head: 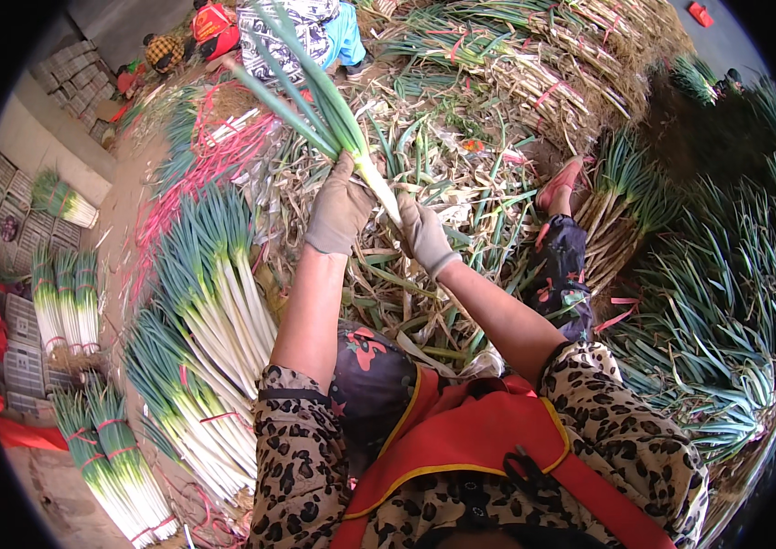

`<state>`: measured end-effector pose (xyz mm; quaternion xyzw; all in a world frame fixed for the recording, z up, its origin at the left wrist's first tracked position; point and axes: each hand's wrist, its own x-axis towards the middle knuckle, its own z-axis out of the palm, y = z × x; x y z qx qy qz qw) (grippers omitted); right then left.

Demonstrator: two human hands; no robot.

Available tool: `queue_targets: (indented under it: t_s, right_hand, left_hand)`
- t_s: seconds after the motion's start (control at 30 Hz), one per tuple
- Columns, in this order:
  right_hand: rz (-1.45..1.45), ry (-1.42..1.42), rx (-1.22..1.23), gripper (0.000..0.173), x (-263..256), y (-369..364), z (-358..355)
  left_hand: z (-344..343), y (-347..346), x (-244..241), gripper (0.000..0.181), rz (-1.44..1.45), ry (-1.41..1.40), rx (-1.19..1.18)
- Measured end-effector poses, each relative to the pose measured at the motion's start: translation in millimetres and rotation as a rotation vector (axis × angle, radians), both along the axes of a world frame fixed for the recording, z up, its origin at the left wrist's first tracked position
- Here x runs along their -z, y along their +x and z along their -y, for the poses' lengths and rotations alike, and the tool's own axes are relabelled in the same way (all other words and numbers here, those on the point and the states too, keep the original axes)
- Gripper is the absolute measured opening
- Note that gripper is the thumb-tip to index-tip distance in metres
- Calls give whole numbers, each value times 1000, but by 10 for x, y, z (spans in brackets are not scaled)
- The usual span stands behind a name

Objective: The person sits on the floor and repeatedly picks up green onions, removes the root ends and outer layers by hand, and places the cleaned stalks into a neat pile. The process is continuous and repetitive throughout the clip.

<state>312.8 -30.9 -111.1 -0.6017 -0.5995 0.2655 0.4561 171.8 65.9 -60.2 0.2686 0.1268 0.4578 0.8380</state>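
In front of me my left hand (pixel 342 209), in a beige work glove, grips a green onion stalk (pixel 379 187) just where the white shank turns green. Its long leaves point up and away to the left. My right hand (pixel 423 233), gloved the same way, holds the lower white end; the root tip is hidden by the fingers. Below both hands spreads a heap of stripped leaves and dry husks (pixel 429 302). Beside my left arm lies a pile of cleaned green onions (pixel 223 288), white ends towards me.
Unpeeled onions (pixel 710 309) are heaped at my right. Tied bundles (pixel 113 460) lie far left, with pink straps (pixel 175 199) on the floor. Stacked crates (pixel 24 343) line the left wall. Untrimmed bundles (pixel 532 75) and other people (pixel 292 41) are ahead.
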Motion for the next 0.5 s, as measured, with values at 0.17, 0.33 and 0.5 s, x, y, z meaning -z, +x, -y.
queue_targets:
  t_s: [0.17,0.33,0.5]
  right_hand:
    - [-237,-86,-470,32,-115,98,-1]
    - [-833,-109,-394,44,-148,-37,149]
    - [242,197,59,43,-145,-52,246]
  left_hand:
    - [62,-49,-119,36,47,123,75]
    - [71,-25,-168,41,-63,88,-46]
    - [72,-63,-145,33,-602,245,-203]
